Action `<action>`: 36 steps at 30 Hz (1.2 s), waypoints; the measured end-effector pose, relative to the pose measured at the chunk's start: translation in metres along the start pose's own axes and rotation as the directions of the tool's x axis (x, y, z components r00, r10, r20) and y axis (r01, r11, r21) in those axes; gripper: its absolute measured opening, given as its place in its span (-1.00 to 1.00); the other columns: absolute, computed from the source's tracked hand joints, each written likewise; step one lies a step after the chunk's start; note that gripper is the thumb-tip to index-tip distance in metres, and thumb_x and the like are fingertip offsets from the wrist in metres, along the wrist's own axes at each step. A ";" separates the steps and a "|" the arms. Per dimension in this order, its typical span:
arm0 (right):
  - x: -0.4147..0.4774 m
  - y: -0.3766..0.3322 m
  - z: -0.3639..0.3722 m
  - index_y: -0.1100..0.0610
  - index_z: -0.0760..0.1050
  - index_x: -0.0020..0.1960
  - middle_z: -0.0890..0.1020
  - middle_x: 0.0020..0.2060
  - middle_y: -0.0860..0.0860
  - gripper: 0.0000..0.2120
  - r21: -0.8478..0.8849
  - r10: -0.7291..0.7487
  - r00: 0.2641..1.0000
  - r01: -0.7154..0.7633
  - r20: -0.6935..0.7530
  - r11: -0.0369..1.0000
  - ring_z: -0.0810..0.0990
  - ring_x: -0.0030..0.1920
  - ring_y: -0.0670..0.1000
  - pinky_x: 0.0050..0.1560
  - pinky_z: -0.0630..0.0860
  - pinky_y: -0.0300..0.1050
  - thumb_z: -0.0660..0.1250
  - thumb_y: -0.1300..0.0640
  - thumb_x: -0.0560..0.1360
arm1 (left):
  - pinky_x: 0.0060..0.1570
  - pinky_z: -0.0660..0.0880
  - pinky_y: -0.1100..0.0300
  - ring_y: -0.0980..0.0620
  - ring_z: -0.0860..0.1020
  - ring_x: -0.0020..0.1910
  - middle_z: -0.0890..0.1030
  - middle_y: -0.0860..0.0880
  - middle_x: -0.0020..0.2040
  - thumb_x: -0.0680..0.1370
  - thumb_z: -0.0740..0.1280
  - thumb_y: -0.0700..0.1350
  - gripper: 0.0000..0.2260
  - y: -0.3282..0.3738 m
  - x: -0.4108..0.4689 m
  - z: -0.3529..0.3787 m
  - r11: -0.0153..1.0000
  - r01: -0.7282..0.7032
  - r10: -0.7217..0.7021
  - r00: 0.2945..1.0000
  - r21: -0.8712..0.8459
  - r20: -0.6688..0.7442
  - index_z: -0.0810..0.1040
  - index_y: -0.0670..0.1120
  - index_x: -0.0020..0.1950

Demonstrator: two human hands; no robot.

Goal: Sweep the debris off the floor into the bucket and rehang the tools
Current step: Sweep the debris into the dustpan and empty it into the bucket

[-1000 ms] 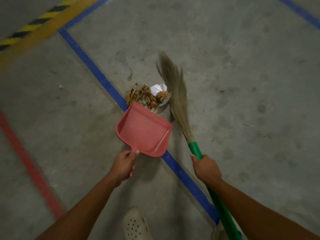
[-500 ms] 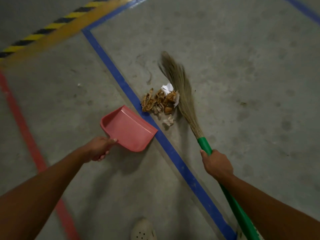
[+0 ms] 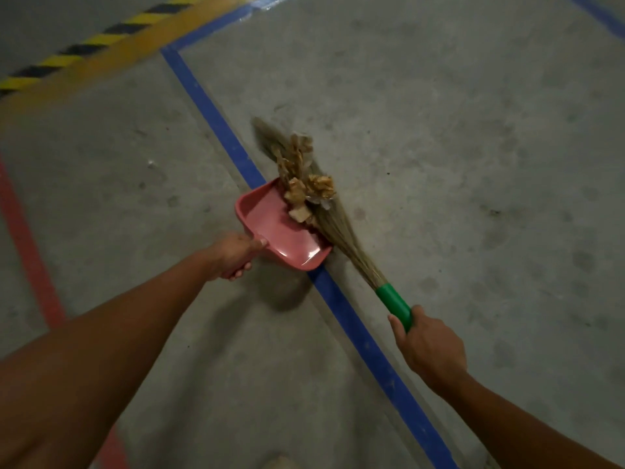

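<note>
My left hand (image 3: 233, 257) grips the handle of a red plastic dustpan (image 3: 270, 228), which sits on the concrete floor across a blue line. My right hand (image 3: 427, 350) grips the green handle (image 3: 394, 301) of a straw broom (image 3: 334, 221). The bristles lie along the right side of the pan's mouth. A pile of brown and tan debris (image 3: 304, 177) sits against the bristles, with its lower pieces inside the pan's open edge and the rest on the floor just beyond. No bucket is in view.
A blue floor line (image 3: 358, 333) runs diagonally from the upper left to the lower right. A red line (image 3: 30, 252) runs down the left. A yellow and black hazard stripe (image 3: 84, 52) crosses the top left. The toe of a pale shoe (image 3: 279, 463) shows at the bottom edge.
The dustpan has moved right to meet the pile, and the broom has swept the debris toward me and partly into the pan's mouth. The view has shifted left.
</note>
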State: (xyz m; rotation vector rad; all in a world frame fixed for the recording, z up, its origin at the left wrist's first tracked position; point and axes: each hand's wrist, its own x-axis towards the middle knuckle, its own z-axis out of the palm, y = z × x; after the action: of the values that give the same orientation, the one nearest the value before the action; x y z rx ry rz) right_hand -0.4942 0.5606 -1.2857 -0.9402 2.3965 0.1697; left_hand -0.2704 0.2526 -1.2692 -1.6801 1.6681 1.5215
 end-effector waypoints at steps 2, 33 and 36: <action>-0.007 0.003 0.004 -0.06 0.26 0.00 0.50 -0.35 -0.09 -0.65 0.007 -0.002 1.000 0.002 -0.004 1.000 0.52 -0.43 -0.14 -0.41 0.57 -0.22 0.00 -0.35 0.59 | -0.56 0.27 0.33 0.08 0.31 -0.60 0.40 -0.06 -0.40 0.63 0.20 0.18 -0.54 0.002 0.002 0.008 1.000 -0.015 0.015 1.000 -0.027 -0.001 0.54 -0.20 0.21; 0.064 0.062 -0.087 0.07 0.41 -0.15 0.52 -0.38 0.03 -0.54 0.128 0.138 0.984 -0.124 -0.113 0.984 0.52 -0.40 -0.01 -0.39 0.44 -0.16 0.12 -0.32 0.57 | -0.59 0.25 0.34 0.10 0.30 -0.58 0.37 -0.03 -0.42 0.65 0.20 0.15 -0.66 0.022 -0.030 0.016 0.974 0.097 -0.116 0.990 -0.206 -0.084 0.53 -0.12 -0.02; 0.094 0.053 -0.087 0.10 0.44 -0.11 0.52 -0.36 0.02 -0.53 0.044 0.085 0.994 -0.082 -0.068 0.996 0.51 -0.39 -0.02 -0.41 0.38 -0.18 0.12 -0.31 0.58 | -0.59 0.24 0.35 0.12 0.29 -0.59 0.37 -0.02 -0.43 0.63 0.22 0.17 -0.68 0.024 -0.013 0.007 0.961 0.186 -0.196 0.980 -0.207 -0.031 0.49 -0.08 -0.05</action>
State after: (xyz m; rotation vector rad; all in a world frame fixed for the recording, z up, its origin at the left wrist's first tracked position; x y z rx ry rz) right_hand -0.6251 0.5183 -1.2675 -0.8398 2.4955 0.1199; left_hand -0.2907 0.2585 -1.2504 -1.9367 1.3646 1.6108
